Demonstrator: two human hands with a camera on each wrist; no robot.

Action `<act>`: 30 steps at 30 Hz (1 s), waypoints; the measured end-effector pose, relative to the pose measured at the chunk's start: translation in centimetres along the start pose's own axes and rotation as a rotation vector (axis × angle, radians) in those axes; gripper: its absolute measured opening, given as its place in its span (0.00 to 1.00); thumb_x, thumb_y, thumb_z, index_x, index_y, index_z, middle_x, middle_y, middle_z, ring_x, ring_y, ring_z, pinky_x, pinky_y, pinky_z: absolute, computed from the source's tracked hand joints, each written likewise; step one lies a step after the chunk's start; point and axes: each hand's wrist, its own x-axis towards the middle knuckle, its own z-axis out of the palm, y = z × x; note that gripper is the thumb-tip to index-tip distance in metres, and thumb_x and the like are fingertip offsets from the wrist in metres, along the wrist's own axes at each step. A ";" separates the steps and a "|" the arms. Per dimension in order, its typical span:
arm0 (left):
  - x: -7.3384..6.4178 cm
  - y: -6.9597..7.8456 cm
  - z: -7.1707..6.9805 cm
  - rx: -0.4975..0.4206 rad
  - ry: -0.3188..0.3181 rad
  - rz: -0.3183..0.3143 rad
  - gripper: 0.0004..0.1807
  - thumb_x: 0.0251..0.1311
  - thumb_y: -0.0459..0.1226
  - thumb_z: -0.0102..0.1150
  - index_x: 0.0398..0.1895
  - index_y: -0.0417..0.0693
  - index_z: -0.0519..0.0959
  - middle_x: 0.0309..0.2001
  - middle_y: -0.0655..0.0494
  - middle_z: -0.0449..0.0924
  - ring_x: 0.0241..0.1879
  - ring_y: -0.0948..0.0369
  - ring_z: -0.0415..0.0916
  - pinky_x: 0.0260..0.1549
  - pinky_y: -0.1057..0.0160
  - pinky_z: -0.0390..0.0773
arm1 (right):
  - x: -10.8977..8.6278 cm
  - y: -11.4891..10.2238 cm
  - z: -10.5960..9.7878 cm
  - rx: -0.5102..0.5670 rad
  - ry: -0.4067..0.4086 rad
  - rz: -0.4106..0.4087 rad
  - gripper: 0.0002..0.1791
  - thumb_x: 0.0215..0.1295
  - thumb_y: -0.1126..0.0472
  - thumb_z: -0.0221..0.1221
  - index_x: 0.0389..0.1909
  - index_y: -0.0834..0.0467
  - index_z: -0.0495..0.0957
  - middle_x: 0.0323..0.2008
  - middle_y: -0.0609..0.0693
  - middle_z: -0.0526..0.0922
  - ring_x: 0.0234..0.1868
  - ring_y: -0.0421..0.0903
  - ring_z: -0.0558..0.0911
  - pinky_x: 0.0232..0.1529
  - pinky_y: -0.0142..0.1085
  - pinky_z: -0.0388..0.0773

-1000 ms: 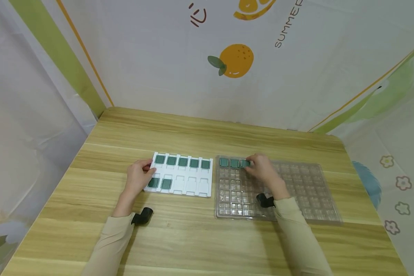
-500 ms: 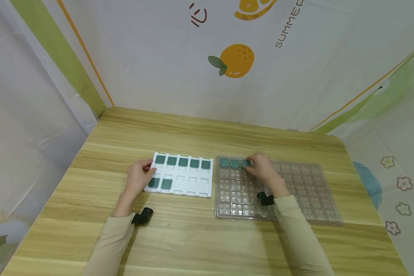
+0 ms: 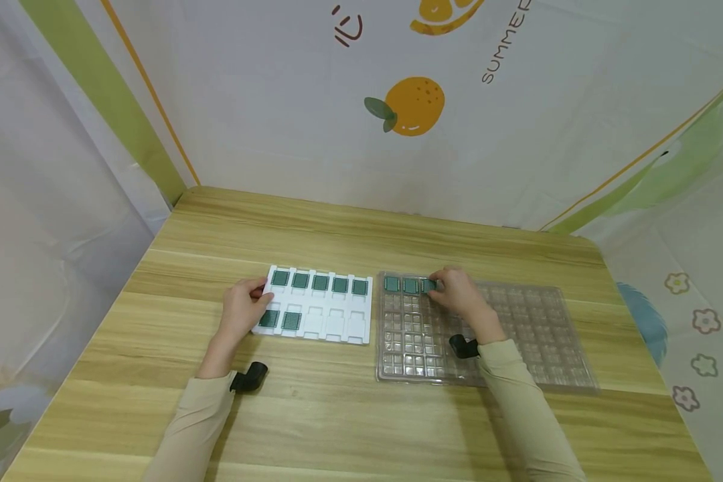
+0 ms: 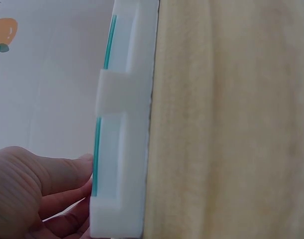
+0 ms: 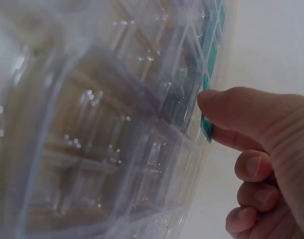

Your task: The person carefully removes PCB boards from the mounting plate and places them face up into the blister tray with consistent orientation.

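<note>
My left hand (image 3: 245,306) holds the left edge of a white tray (image 3: 335,301), thumb over the top. Small green circuit boards (image 3: 320,282) fill the tray's far row, and two more lie at the left of its near row. My right hand (image 3: 462,298) is over the far row of a clear plastic tray (image 3: 406,371). Between thumb and index finger it pinches a green circuit board (image 5: 206,127), tilted at the third pocket; its other fingers curl in. Two circuit boards (image 3: 400,285) lie in the pockets to the left.
Both trays stand side by side on a wooden table (image 3: 325,428), a narrow gap between them. A black wrist camera mount (image 3: 250,377) sticks out from each sleeve. Behind the table hangs a printed white curtain (image 3: 289,134).
The circuit board in my right hand has changed its tilt slightly, and its top face shows more clearly. Both hands and both trays stay in nearly the same place.
</note>
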 end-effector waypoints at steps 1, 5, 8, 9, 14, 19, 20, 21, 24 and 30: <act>0.0 0.0 0.0 0.002 -0.002 0.000 0.18 0.54 0.24 0.59 0.48 0.21 0.75 0.38 0.29 0.77 0.36 0.44 0.75 0.35 0.52 0.76 | 0.0 0.0 0.0 0.001 0.001 -0.001 0.16 0.53 0.66 0.67 0.41 0.70 0.81 0.30 0.58 0.78 0.28 0.49 0.72 0.28 0.41 0.72; 0.1 0.0 0.1 0.004 -0.009 -0.009 0.18 0.54 0.24 0.59 0.49 0.22 0.74 0.38 0.30 0.77 0.37 0.45 0.75 0.36 0.52 0.76 | 0.0 0.1 0.1 0.004 -0.006 -0.003 0.15 0.53 0.66 0.66 0.41 0.69 0.81 0.30 0.57 0.77 0.27 0.47 0.71 0.27 0.40 0.71; 0.1 0.0 0.0 0.006 -0.012 -0.017 0.18 0.54 0.24 0.59 0.49 0.22 0.74 0.38 0.30 0.77 0.37 0.45 0.75 0.36 0.52 0.75 | 0.0 0.2 0.2 0.004 -0.011 -0.010 0.14 0.54 0.66 0.66 0.41 0.69 0.81 0.29 0.57 0.77 0.26 0.47 0.71 0.26 0.39 0.71; 0.1 0.0 0.1 0.007 -0.012 -0.019 0.18 0.55 0.24 0.59 0.49 0.22 0.74 0.38 0.30 0.77 0.37 0.45 0.75 0.36 0.52 0.75 | 0.0 0.2 0.2 0.005 -0.011 -0.011 0.14 0.54 0.66 0.66 0.41 0.69 0.81 0.29 0.57 0.77 0.26 0.47 0.71 0.26 0.39 0.71; 0.2 0.0 0.1 0.007 -0.012 -0.021 0.18 0.55 0.24 0.59 0.49 0.22 0.74 0.38 0.30 0.77 0.37 0.45 0.75 0.36 0.53 0.75 | 0.0 0.1 0.2 0.003 -0.007 -0.004 0.15 0.55 0.65 0.66 0.41 0.69 0.81 0.29 0.56 0.77 0.27 0.46 0.72 0.27 0.39 0.71; 0.2 0.0 0.1 0.001 -0.019 -0.030 0.18 0.55 0.24 0.58 0.49 0.22 0.74 0.38 0.30 0.77 0.37 0.45 0.74 0.36 0.53 0.75 | -0.1 -0.2 0.0 0.000 0.010 -0.015 0.15 0.54 0.65 0.66 0.41 0.69 0.81 0.27 0.55 0.76 0.25 0.46 0.70 0.26 0.39 0.69; 0.2 0.0 0.0 0.000 -0.020 -0.032 0.18 0.55 0.24 0.58 0.50 0.22 0.74 0.39 0.30 0.77 0.37 0.45 0.74 0.37 0.53 0.76 | -0.1 -0.3 0.0 0.001 0.015 -0.018 0.15 0.54 0.65 0.66 0.41 0.69 0.81 0.26 0.55 0.76 0.25 0.46 0.69 0.26 0.38 0.68; 0.2 0.0 0.0 0.000 -0.021 -0.034 0.18 0.55 0.24 0.58 0.50 0.22 0.74 0.39 0.30 0.77 0.37 0.45 0.74 0.37 0.53 0.75 | -0.1 -0.4 -0.1 0.000 0.021 -0.025 0.15 0.54 0.65 0.66 0.41 0.70 0.81 0.25 0.55 0.76 0.24 0.46 0.69 0.25 0.38 0.68; 0.2 0.1 0.0 0.001 -0.023 -0.035 0.18 0.56 0.24 0.58 0.50 0.22 0.74 0.39 0.30 0.76 0.37 0.45 0.74 0.36 0.53 0.75 | -0.2 -0.7 0.0 0.006 0.025 -0.020 0.16 0.54 0.64 0.67 0.41 0.69 0.81 0.24 0.55 0.75 0.24 0.45 0.68 0.25 0.37 0.67; 0.1 0.1 -0.1 0.000 -0.021 -0.029 0.18 0.55 0.24 0.58 0.49 0.21 0.74 0.38 0.30 0.77 0.37 0.45 0.74 0.36 0.53 0.75 | -0.3 -1.2 0.1 0.034 0.036 -0.022 0.16 0.54 0.64 0.67 0.41 0.69 0.81 0.23 0.55 0.73 0.23 0.44 0.66 0.24 0.36 0.65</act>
